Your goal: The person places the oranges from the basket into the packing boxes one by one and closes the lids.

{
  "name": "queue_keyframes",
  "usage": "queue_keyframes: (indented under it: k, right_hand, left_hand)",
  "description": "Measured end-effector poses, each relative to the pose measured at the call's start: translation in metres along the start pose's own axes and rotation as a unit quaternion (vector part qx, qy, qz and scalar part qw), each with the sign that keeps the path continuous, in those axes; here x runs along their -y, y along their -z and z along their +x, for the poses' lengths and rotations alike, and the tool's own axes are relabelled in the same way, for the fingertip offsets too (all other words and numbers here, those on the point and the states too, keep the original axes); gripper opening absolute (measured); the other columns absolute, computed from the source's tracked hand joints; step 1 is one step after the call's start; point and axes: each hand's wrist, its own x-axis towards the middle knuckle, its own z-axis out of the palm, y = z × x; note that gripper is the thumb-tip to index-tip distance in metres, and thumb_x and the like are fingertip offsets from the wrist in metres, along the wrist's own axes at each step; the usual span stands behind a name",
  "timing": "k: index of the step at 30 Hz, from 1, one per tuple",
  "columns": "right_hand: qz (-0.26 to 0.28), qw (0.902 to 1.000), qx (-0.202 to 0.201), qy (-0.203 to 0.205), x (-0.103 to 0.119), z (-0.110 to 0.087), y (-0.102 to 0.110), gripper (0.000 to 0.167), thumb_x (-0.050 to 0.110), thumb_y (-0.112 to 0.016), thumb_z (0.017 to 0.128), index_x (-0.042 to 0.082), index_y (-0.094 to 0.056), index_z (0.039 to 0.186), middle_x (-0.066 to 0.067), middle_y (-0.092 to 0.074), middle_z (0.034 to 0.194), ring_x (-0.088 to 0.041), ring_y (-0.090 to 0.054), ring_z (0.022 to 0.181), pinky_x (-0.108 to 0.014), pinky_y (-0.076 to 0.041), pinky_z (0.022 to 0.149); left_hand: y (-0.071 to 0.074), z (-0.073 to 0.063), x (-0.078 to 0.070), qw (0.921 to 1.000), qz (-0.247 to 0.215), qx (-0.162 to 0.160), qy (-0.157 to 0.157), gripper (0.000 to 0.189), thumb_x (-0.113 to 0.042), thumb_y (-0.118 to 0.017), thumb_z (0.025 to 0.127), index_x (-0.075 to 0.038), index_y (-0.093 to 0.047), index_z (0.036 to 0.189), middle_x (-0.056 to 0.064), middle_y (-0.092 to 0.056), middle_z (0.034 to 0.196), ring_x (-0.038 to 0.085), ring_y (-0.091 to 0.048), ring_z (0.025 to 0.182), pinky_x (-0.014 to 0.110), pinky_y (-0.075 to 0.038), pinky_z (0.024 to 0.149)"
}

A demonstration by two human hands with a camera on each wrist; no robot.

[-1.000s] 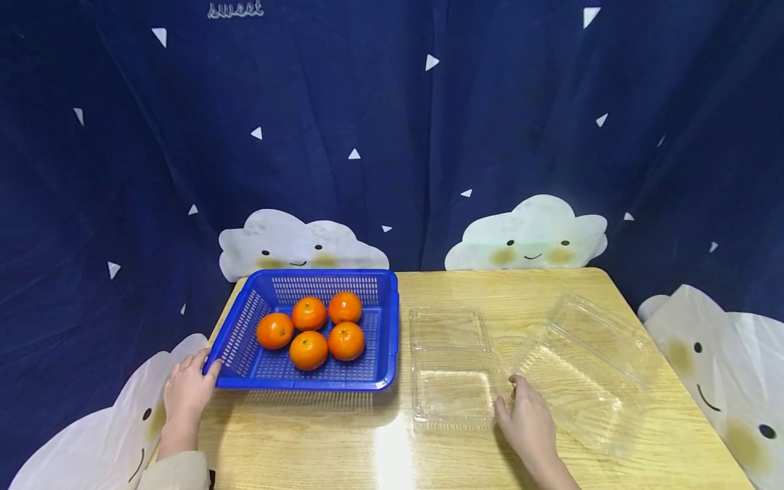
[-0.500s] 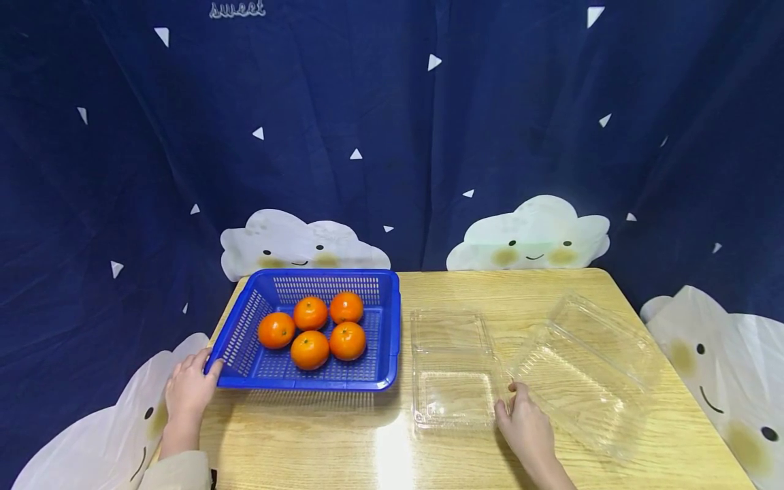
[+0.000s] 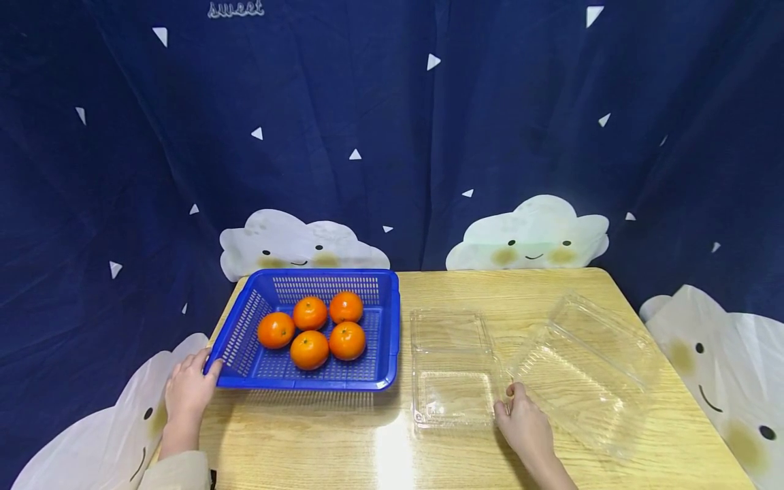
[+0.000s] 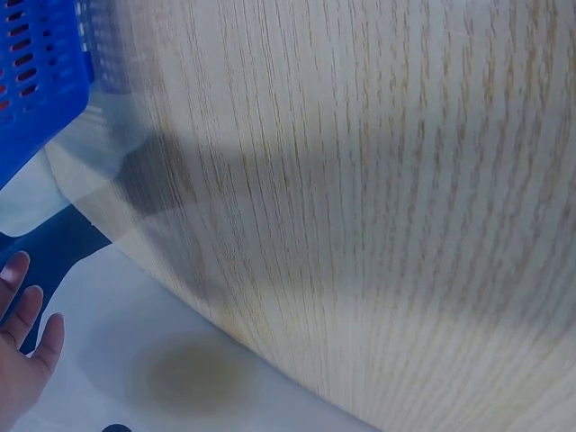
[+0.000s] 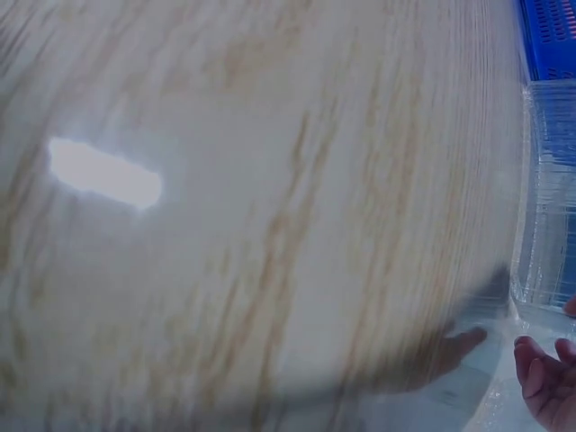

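In the head view a blue plastic basket [image 3: 392,327] with several oranges [image 3: 309,350] stands on the left of the table. My left hand [image 3: 186,391] is at its near left corner, fingertips right by the rim. The left wrist view shows loosely bent fingers [image 4: 27,306] holding nothing, below the basket's corner [image 4: 54,117]. A small clear plastic clamshell box [image 3: 453,395] lies opened flat in the middle. Beside its right edge is my right hand [image 3: 525,429], thumb and forefinger near the edge. In the right wrist view its fingers [image 5: 531,355] curl loosely and hold nothing.
A larger clear clamshell box [image 3: 582,367] lies opened and slanted on the right of the wooden table [image 3: 306,442]. Behind the table hangs a dark blue curtain [image 3: 367,88] with white cloud prints [image 3: 527,231].
Between the frames the view and the right hand shift only slightly. The basket, oranges, boxes and left hand keep their places.
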Motion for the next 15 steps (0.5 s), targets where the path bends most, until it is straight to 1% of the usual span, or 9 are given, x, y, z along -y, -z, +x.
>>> queue_keyframes:
  k: [5, 15]
  right_hand:
    - [-0.005, 1.0, -0.002, -0.003, -0.0013, 0.0011, -0.0022, 0.017, 0.015, -0.053, 0.083, 0.001, -0.048, 0.092, 0.002, -0.043, 0.053, -0.012, -0.037, 0.04, -0.026, -0.029, 0.035]
    - [-0.014, 0.9997, 0.019, 0.006, -0.0025, 0.0018, -0.0022, 0.013, 0.013, -0.05, 0.085, 0.002, -0.046, 0.086, 0.002, -0.04, 0.052, -0.01, -0.035, 0.039, -0.021, -0.026, 0.034]
  left_hand:
    - [0.0009, -0.0002, -0.0005, 1.0, 0.0, 0.004, 0.002, 0.043, -0.029, -0.045, 0.092, 0.0, -0.047, 0.123, 0.028, -0.048, 0.118, 0.045, -0.04, 0.108, 0.059, -0.031, 0.088]
    - [0.0015, 0.0001, -0.0014, 0.9999, -0.001, 0.008, 0.008, 0.044, -0.03, -0.044, 0.092, 0.001, -0.046, 0.123, 0.029, -0.047, 0.12, 0.046, -0.039, 0.11, 0.06, -0.031, 0.089]
